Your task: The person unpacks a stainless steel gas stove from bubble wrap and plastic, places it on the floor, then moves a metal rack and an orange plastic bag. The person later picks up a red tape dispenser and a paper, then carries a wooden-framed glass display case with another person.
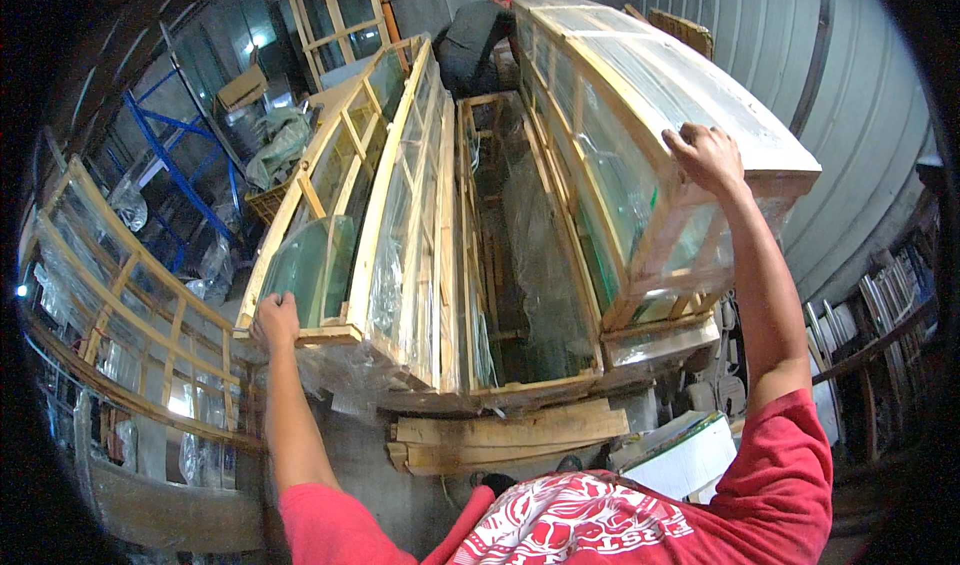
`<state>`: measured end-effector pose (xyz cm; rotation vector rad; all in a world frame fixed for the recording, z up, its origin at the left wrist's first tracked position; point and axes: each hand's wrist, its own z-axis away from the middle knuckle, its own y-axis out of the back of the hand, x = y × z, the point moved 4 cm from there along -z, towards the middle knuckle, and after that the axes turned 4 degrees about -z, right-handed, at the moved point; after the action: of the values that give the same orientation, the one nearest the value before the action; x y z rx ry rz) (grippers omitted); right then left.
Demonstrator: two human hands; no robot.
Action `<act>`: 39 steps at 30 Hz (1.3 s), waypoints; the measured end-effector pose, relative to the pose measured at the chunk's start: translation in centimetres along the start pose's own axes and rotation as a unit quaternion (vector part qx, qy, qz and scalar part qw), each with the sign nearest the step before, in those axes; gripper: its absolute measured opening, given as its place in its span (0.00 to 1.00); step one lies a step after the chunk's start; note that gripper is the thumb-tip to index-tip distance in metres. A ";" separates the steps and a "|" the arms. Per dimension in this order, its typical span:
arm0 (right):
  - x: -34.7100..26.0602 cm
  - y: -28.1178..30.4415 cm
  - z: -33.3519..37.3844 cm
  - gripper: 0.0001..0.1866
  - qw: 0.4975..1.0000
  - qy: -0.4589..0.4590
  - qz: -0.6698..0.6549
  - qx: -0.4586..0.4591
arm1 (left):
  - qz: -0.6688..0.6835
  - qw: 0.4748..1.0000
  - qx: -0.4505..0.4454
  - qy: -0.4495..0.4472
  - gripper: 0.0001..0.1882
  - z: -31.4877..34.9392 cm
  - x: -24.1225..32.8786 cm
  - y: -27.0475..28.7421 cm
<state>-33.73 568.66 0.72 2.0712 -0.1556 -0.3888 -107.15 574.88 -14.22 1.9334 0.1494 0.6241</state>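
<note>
At the left, my left hand [275,322] is closed round the near corner of an open wooden crate [335,335]. Greenish curved glass sheets [310,265] stand on edge inside that crate. My right arm reaches forward, and my right hand [708,155] lies with bent fingers on the top edge of a taller wooden crate [635,255] wrapped in clear plastic, its fingers curled against it. Glass shows through the slats of this crate too. Between the two stands a long narrow open crate [530,385], with plastic film and dark space inside.
Another person [478,40] bends down at the far end between the crates. Wooden planks [510,435] lie low in front of me, beside a white box [685,455]. A slatted wooden frame [130,275] and blue metal rack [175,160] stand left; a corrugated wall [860,145] rises right.
</note>
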 end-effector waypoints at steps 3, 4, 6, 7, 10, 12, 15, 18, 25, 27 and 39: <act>0.6 -0.8 -0.7 0.30 0.999 0.031 0.034 0.001 | -0.010 1.000 -0.001 -0.006 0.21 -0.6 -0.5 -0.4; 0.6 -1.1 -0.9 0.31 0.996 0.068 0.052 0.001 | -0.009 1.000 0.001 -0.012 0.23 -1.0 -0.7 -0.5; 1.6 -1.4 -1.3 0.33 0.999 0.033 -0.008 0.005 | -0.045 0.998 0.001 -0.041 0.26 -1.7 -1.2 -1.0; 1.9 -1.5 -1.5 0.35 0.999 0.041 -0.003 -0.016 | -0.049 0.998 -0.012 -0.022 0.28 -1.9 -1.7 -1.3; 1.4 -2.0 -1.4 0.30 0.978 0.170 0.114 -0.028 | -0.059 0.998 0.010 -0.022 0.29 -2.6 -2.2 -1.4; 1.5 -1.5 -1.3 0.26 0.992 0.117 0.038 -0.011 | -0.062 0.998 0.005 -0.022 0.28 -2.6 -2.2 -1.3; 1.3 -0.9 -0.8 0.33 0.994 -0.026 -0.103 -0.008 | -0.051 0.999 -0.006 -0.014 0.28 -2.3 -1.8 -0.9; -0.3 -0.3 0.1 0.31 0.991 -0.032 -0.127 -0.003 | -0.046 0.998 -0.018 -0.024 0.28 -2.1 -1.3 -0.5; 0.7 -0.7 0.7 0.32 0.984 -0.008 -0.174 0.027 | -0.056 0.998 0.003 -0.028 0.26 -2.4 -2.0 -0.8; 0.7 -1.1 0.0 0.26 0.984 0.165 -0.057 0.041 | -0.018 0.999 0.005 -0.040 0.26 -2.4 -2.3 -0.9; 5.2 -4.3 -2.5 0.45 0.939 0.342 0.043 0.013 | -0.073 0.997 -0.010 -0.021 0.27 -0.1 -0.3 0.4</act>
<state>-28.21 571.46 -2.90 2.0975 0.1685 0.3991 -107.50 574.70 -13.90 1.8953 0.2550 0.4854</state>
